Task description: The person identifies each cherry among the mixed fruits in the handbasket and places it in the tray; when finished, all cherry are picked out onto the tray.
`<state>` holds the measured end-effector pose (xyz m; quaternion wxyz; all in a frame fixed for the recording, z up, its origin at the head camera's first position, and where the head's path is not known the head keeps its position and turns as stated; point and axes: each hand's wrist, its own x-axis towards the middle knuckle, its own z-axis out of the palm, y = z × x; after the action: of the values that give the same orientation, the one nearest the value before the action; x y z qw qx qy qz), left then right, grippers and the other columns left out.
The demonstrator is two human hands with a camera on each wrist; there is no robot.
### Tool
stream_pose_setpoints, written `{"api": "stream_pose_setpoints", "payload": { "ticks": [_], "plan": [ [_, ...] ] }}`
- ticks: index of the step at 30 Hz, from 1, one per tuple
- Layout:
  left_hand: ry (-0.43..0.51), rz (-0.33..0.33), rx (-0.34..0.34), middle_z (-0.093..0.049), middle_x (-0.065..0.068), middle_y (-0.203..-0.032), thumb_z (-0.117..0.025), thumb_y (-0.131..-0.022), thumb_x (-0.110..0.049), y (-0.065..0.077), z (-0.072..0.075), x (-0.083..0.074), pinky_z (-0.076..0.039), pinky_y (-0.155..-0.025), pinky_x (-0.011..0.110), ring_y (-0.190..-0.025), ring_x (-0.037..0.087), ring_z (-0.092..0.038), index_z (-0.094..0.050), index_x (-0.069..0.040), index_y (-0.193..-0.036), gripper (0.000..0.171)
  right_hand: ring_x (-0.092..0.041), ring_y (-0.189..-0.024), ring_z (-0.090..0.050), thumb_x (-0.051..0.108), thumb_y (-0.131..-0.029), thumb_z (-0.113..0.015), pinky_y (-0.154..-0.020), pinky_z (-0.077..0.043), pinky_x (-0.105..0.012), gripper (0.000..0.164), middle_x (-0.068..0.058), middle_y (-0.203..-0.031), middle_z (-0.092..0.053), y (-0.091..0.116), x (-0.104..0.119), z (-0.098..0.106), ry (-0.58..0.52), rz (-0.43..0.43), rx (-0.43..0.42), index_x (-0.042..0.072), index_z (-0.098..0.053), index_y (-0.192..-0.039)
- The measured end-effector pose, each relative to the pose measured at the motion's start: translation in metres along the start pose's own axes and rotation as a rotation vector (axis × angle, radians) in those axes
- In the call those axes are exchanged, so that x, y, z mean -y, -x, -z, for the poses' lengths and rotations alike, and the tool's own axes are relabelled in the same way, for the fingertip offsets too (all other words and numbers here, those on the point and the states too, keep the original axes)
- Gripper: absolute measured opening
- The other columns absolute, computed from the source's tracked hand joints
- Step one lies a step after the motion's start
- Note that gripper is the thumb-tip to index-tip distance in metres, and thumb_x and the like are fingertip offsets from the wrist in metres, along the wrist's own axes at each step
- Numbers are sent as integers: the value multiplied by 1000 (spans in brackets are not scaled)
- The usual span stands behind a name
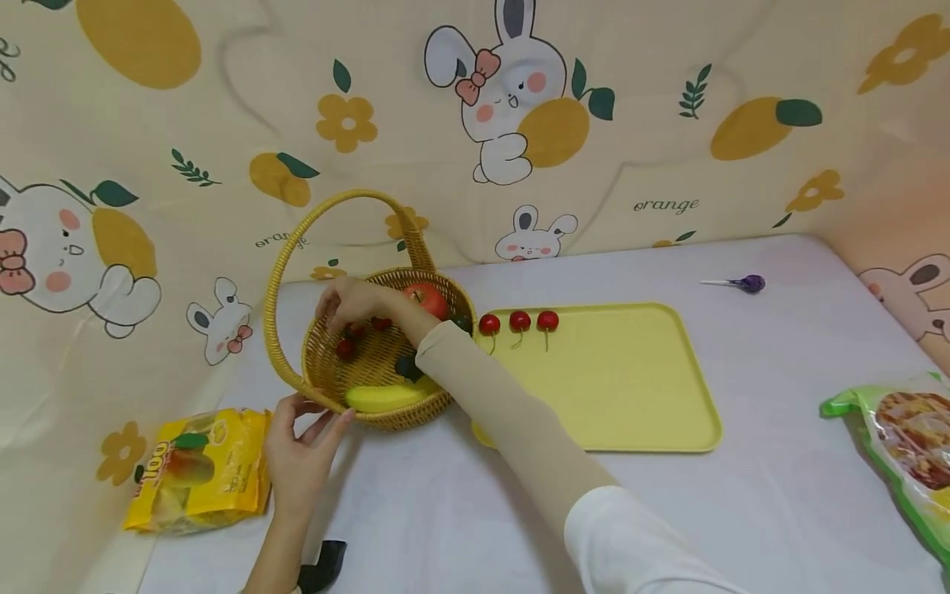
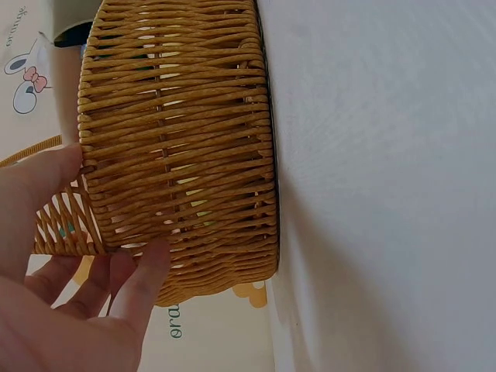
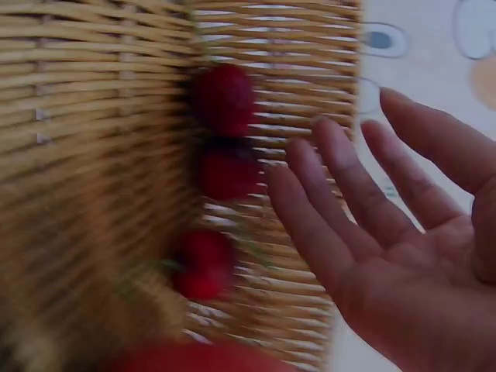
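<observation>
A wicker basket [image 1: 401, 417] with a tall hoop handle stands at centre-left. My left hand [image 1: 304, 445] grips its near-left rim at the foot of the handle; in the left wrist view the thumb and fingers [image 2: 153, 271] lie against the weave. My right hand [image 1: 356, 301] reaches over the far side of the basket. Its fingers are spread and hold nothing in the right wrist view, beside red cherries [image 3: 225, 101] at the basket wall. Inside the basket also lie a banana [image 1: 389, 398], a red apple [image 1: 426, 301] and a dark item [image 1: 407, 367] partly covered by my arm.
A yellow tray [image 1: 616, 388] right of the basket carries three cherries [image 1: 519, 320] along its far edge. A purple lollipop [image 1: 751, 284] lies behind it. A yellow snack packet [image 1: 200, 470] is at left, a green-edged food bag [image 1: 916, 429] at far right.
</observation>
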<state>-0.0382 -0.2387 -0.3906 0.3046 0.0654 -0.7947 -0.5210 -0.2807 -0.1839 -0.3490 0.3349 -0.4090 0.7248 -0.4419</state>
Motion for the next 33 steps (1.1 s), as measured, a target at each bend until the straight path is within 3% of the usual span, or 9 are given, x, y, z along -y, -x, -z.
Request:
{"api": "stream_pose_setpoints", "payload": {
  "ticks": [3, 6, 12, 17, 25, 33],
  "plan": [
    [1, 30, 0, -55, 5, -106, -77, -78, 14, 1, -2, -2, -56, -87, 22, -100, 15, -55, -56, 15, -116, 43, -17, -79, -59, 0, -87, -74, -81, -58, -44, 31, -7, -98, -67, 0, -7, -4, 39, -62, 8, -2, -68, -118],
    [-4, 57, -1, -55, -1, -107, -78, -79, 12, -1, -2, 9, -56, -88, 22, -102, 15, -54, -57, 11, -120, 46, -14, -79, -58, 2, -87, -74, -85, -59, -44, 32, -7, -101, -67, 1, -8, -4, 50, -85, 17, 0, -68, -119],
    [-4, 58, 5, -54, 2, -108, -78, -78, 12, -2, -2, 26, -56, -88, 21, -103, 16, -54, -57, 10, -121, 48, -14, -82, -62, -4, -86, -73, -89, -58, -45, 32, -11, -101, -68, 1, -10, -6, 37, -100, 111, -3, -68, -118],
    [14, 72, 10, -55, 1, -108, -81, -78, 7, 0, 1, 26, -56, -88, 22, -103, 17, -55, -59, 6, -120, 48, -14, -82, -62, -7, -85, -73, -93, -57, -45, 37, -18, -110, -67, -1, -14, -13, 26, -90, 225, -5, -66, -121],
    [9, 68, 21, -56, 3, -110, -81, -79, 4, 2, 1, 24, -56, -88, 22, -104, 18, -55, -59, 4, -121, 48, -14, -76, -62, -7, -85, -73, -87, -59, -41, 29, -9, -93, -66, -3, -21, -21, -13, -142, 251, -6, -66, -114],
    [2, 86, 13, -55, -1, -109, -82, -79, 3, 2, 2, 21, -55, -89, 21, -105, 17, -54, -59, 3, -121, 47, -18, -83, -65, -9, -84, -73, -84, -61, -37, 32, -11, -97, -65, -5, -23, -25, 5, -222, 391, -5, -66, -115]
  ]
}}
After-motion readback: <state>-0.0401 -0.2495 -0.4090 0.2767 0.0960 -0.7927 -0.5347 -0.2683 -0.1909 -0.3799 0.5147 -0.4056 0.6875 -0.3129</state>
